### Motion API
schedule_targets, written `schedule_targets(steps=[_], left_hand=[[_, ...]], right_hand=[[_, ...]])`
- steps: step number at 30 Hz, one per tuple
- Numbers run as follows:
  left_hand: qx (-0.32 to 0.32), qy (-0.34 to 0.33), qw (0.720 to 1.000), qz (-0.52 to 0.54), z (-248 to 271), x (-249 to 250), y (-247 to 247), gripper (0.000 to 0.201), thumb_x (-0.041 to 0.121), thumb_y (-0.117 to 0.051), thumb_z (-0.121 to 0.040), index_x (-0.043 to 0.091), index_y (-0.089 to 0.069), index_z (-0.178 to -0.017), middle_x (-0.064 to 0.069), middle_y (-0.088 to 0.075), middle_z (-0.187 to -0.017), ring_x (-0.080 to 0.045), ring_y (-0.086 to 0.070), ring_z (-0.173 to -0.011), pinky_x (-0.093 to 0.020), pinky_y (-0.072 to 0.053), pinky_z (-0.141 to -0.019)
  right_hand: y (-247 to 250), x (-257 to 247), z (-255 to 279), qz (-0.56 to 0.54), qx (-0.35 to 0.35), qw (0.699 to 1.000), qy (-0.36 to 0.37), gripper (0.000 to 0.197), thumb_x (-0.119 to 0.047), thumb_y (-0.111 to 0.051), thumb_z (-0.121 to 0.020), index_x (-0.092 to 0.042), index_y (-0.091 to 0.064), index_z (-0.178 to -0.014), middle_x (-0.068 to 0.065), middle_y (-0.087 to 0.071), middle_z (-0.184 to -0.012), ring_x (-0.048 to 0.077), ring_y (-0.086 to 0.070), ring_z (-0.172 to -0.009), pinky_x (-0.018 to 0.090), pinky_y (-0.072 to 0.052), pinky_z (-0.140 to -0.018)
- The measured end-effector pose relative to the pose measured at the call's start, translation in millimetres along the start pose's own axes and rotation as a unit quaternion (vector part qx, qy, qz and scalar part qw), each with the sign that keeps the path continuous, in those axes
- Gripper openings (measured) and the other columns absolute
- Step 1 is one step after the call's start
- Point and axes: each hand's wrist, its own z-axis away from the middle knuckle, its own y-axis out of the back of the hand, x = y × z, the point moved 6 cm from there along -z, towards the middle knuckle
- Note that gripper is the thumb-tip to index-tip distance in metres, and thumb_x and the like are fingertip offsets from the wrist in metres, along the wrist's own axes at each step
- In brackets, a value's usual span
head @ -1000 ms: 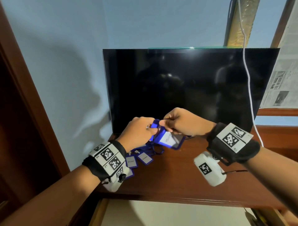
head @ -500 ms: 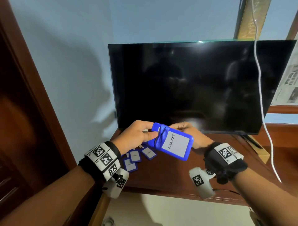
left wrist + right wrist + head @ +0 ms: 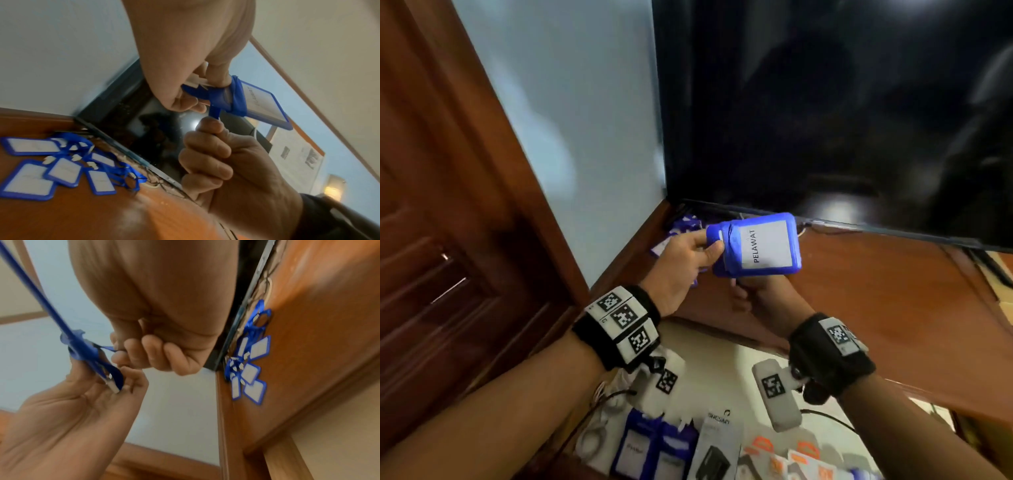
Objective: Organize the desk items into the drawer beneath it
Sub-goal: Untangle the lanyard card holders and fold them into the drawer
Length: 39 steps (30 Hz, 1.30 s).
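A blue badge holder (image 3: pixel 763 245) with a white "PELAWAT" card hangs above the desk (image 3: pixel 876 291), its blue lanyard wound round it. My left hand (image 3: pixel 698 250) pinches its clip end. Just below it, my right hand (image 3: pixel 743 291) is curled and pinches the loose lanyard end (image 3: pixel 214 112). The right wrist view shows the holder (image 3: pixel 88 350) edge-on between both hands. Several more blue badge holders (image 3: pixel 61 170) lie in a tangled pile at the desk's back left corner. The drawer (image 3: pixel 722 377) under the desk stands pulled out.
A large dark monitor (image 3: pixel 825 102) stands along the back of the desk. A brown wooden door (image 3: pixel 448 240) rises close on the left. The drawer holds blue badge holders (image 3: pixel 654 448), a grey box (image 3: pixel 717 452), orange-and-white packets (image 3: pixel 791 459) and a white cable.
The badge holder has come nearer and turned to lie flat and face up. My right hand dropped from behind it to below, pinching the strap. The view tilted down and the drawer appeared.
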Motion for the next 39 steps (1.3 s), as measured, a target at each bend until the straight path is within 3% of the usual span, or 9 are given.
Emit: schedule_targets(steps=[4, 11, 15, 18, 22, 27, 31, 36, 39], left_hand=[[0.019, 0.060, 0.998, -0.023, 16, -31, 30, 0.024, 0.007, -0.051, -0.096, 0.004, -0.063, -0.117, -0.016, -0.070, -0.111, -0.029, -0.066, -0.105, -0.042, -0.052, -0.095], [-0.003, 0.189, 0.974, -0.129, 33, -110, 94, 0.017, -0.001, -0.057, -0.091, 0.004, -0.067, -0.105, -0.010, -0.070, -0.098, -0.021, -0.066, -0.095, -0.021, -0.054, -0.078], [-0.165, 0.294, 0.904, -0.262, 42, -169, 120, 0.009, 0.010, -0.063, -0.091, 0.005, -0.071, -0.091, -0.007, -0.072, -0.089, -0.015, -0.067, -0.085, -0.024, -0.054, -0.074], [-0.273, 0.326, 0.835, -0.351, 47, -208, 126, 0.023, 0.022, -0.064, -0.091, 0.000, -0.069, -0.094, -0.016, -0.071, -0.099, -0.027, -0.066, -0.092, -0.038, -0.052, -0.082], [-0.396, 0.299, 0.723, -0.480, 54, -242, 112, 0.027, 0.026, -0.058, -0.093, 0.002, -0.069, -0.099, -0.015, -0.070, -0.100, -0.028, -0.064, -0.088, -0.038, -0.052, -0.077], [-0.512, 0.236, 0.620, -0.546, 69, -264, 89, 0.018, 0.018, -0.054, -0.091, 0.004, -0.061, -0.083, -0.014, -0.062, -0.088, -0.028, -0.057, -0.074, -0.031, -0.045, -0.063], [-0.567, 0.186, 0.574, -0.561, 84, -279, 73, 0.030, 0.017, -0.057, -0.090, 0.009, -0.048, -0.062, -0.008, -0.050, -0.067, -0.026, -0.053, -0.064, -0.032, -0.046, -0.059], [-0.585, 0.146, 0.555, -0.573, 90, -288, 58, 0.030, 0.019, -0.058, -0.089, 0.011, -0.049, -0.062, -0.008, -0.053, -0.074, -0.021, -0.049, -0.058, -0.031, -0.045, -0.058], [-0.573, 0.123, 0.551, -0.593, 87, -288, 54, 0.020, 0.023, -0.058, -0.090, 0.006, -0.061, -0.080, -0.012, -0.061, -0.090, -0.024, -0.054, -0.067, -0.033, -0.045, -0.061]], right_hand=[[-22, 45, -6, -0.021, -0.069, 0.995, -0.064, 0.023, -0.006, -0.038, -0.094, -0.010, -0.049, -0.074, 0.003, -0.041, -0.055, 0.014, -0.032, -0.048, 0.023, -0.030, -0.046], [-3, 121, -42, 0.184, 0.010, 0.971, -0.155, 0.024, -0.011, -0.054, -0.094, -0.006, -0.056, -0.070, 0.013, -0.050, -0.060, 0.019, -0.046, -0.047, 0.022, -0.035, -0.045], [15, 145, -70, 0.255, 0.068, 0.947, -0.184, 0.030, -0.018, -0.059, -0.092, -0.006, -0.055, -0.064, 0.010, -0.045, -0.053, 0.019, -0.038, -0.044, 0.025, -0.030, -0.046], [18, 145, -103, 0.358, 0.113, 0.914, -0.151, 0.029, -0.019, -0.061, -0.091, -0.010, -0.058, -0.063, 0.008, -0.055, -0.061, 0.026, -0.052, -0.060, 0.035, -0.046, -0.056], [7, 143, -152, 0.528, 0.107, 0.839, -0.082, 0.010, -0.021, -0.061, -0.087, -0.012, -0.061, -0.092, 0.010, -0.060, -0.105, 0.026, -0.055, -0.097, 0.035, -0.048, -0.081], [-18, 166, -187, 0.649, -0.023, 0.755, -0.087, 0.074, -0.033, -0.067, -0.083, -0.019, -0.029, -0.146, 0.002, -0.018, -0.157, 0.029, -0.020, -0.141, 0.044, -0.028, -0.111], [-19, 176, -188, 0.681, -0.026, 0.728, -0.079, 0.086, -0.043, -0.060, -0.085, -0.020, -0.011, -0.152, -0.004, -0.003, -0.161, 0.021, -0.001, -0.148, 0.046, -0.017, -0.116], [-13, 179, -168, 0.687, -0.009, 0.725, -0.042, 0.099, -0.052, -0.064, -0.079, -0.015, -0.007, -0.152, 0.005, -0.017, -0.157, 0.024, -0.011, -0.146, 0.046, -0.024, -0.115], [-8, 181, -155, 0.700, -0.011, 0.714, -0.017, 0.104, -0.050, -0.075, -0.069, -0.012, -0.020, -0.149, 0.010, -0.030, -0.146, 0.028, -0.028, -0.137, 0.042, -0.034, -0.109]])
